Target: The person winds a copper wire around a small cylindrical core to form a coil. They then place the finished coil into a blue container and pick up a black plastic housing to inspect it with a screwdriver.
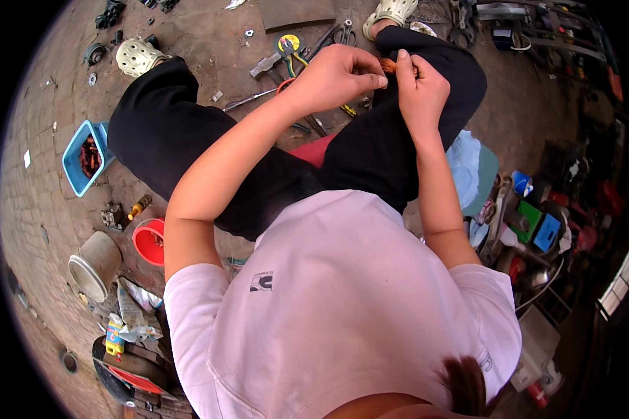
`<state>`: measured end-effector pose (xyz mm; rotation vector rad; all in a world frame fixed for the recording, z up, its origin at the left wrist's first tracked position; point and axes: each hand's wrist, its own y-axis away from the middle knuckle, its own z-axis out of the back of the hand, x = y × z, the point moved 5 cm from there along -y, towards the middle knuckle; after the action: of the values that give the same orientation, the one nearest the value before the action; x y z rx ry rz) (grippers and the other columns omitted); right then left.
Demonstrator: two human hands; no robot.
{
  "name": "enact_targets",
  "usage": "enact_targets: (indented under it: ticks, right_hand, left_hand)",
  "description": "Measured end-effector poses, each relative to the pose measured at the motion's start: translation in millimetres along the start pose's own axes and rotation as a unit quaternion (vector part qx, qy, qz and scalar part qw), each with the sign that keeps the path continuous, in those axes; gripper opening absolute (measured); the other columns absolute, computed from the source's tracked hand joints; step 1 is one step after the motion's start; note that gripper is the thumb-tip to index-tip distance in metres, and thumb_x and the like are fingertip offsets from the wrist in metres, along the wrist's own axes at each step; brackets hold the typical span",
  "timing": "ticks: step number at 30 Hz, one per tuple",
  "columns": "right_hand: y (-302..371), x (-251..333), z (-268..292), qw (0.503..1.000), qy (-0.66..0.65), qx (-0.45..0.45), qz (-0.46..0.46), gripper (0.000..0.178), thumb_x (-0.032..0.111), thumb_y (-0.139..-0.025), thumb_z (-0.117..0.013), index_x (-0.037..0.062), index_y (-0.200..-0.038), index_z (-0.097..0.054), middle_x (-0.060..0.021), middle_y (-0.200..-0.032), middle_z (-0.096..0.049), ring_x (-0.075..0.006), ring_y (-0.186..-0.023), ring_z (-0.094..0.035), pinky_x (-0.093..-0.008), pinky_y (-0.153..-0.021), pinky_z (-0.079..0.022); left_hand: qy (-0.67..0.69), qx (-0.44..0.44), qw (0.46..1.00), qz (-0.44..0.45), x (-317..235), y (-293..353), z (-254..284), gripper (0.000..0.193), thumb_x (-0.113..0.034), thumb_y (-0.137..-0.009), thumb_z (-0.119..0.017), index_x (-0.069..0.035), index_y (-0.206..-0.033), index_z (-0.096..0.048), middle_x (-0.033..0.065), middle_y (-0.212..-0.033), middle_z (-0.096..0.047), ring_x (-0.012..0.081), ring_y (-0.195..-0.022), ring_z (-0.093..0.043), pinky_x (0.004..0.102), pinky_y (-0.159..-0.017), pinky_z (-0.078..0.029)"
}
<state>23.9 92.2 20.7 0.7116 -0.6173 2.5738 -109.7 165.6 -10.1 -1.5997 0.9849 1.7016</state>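
Observation:
Between my two hands, a small bundle of copper-coloured strands, probably wire, is stretched above my right leg. My right hand is closed round one end with its thumb on top. My left hand is at the other end, its fingers curled and the thumb near the fingertips; whether it pinches a strand I cannot make out. On the ground just past my left hand lie a hammer, pliers with yellow-green handles and a round yellow-labelled thing. Scissors lie further off.
A blue basket with reddish-brown pieces stands at the left. Nearby are a red bucket, a grey-white bucket and a yellow-handled tool. Metal parts and a green-and-blue box crowd the right. A flat board lies ahead.

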Motion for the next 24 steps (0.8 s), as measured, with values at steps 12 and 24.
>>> enact_targets:
  ticks: [12,24]
  right_hand:
    - [9.2,-4.3,-7.0,0.909,-0.388,0.047,-0.147,0.039,0.025,-0.097,-0.05,-0.0004,-0.067,-0.047,0.0,-0.056,-0.038,-0.0038,-0.054,-0.034,-0.0256,-0.048,-0.029]
    - [7.9,-3.1,1.3,0.925,-0.333,0.183,-0.007,0.036,0.022,-0.095,-0.055,-0.0004,-0.067,-0.049,0.0035,-0.057,-0.039,-0.0032,-0.054,-0.035,-0.0249,-0.048,-0.03]
  left_hand:
    - [0.086,0.058,0.994,0.029,3.0,0.7,-13.4,0.014,-0.015,-0.086,-0.066,-0.002,-0.09,-0.067,-0.0019,-0.071,-0.059,0.0051,-0.063,-0.049,0.0229,-0.058,-0.041]
    - [-0.044,-0.028,0.992,-0.119,-12.0,1.1,3.4,0.012,-0.009,-0.084,-0.064,0.002,-0.09,-0.065,0.0079,-0.067,-0.059,0.0145,-0.061,-0.055,0.0294,-0.058,-0.045]
